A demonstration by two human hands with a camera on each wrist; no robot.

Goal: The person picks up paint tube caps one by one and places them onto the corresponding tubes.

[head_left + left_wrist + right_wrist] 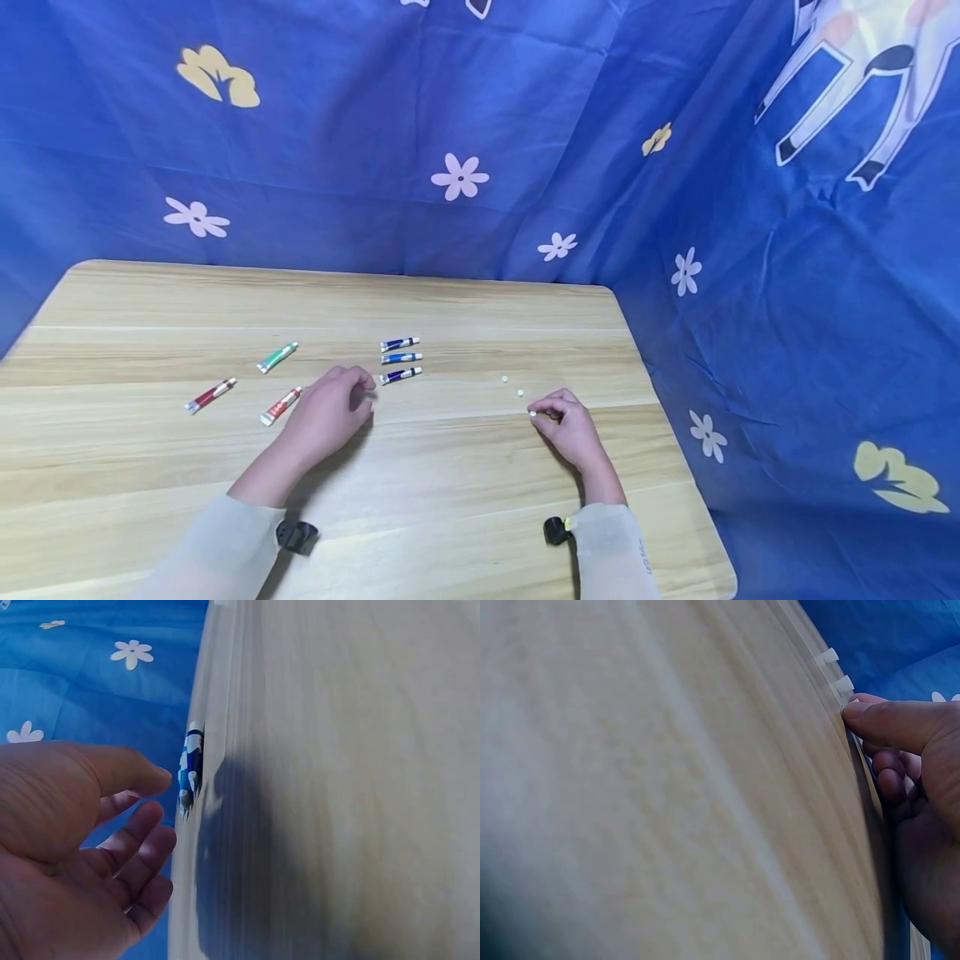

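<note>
Head: near the right edge of the worktop (465, 500), the right hand (573, 430) pinches a cap (532, 414) beside two more caps (521, 392); the left hand (326, 417), loosely curved, holds nothing. Left wrist: blue tubes (191, 759) near that hand. Right wrist: cap-setting, apparently, calling for gentle release.

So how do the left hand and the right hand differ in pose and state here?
The left hand holds nothing, its thumb and fingers apart; the right hand pinches a small white piece. The left hand is beside the row of three tubes; the right hand is by two other white pieces. Both are bare, with pale sleeves behind them.
</note>
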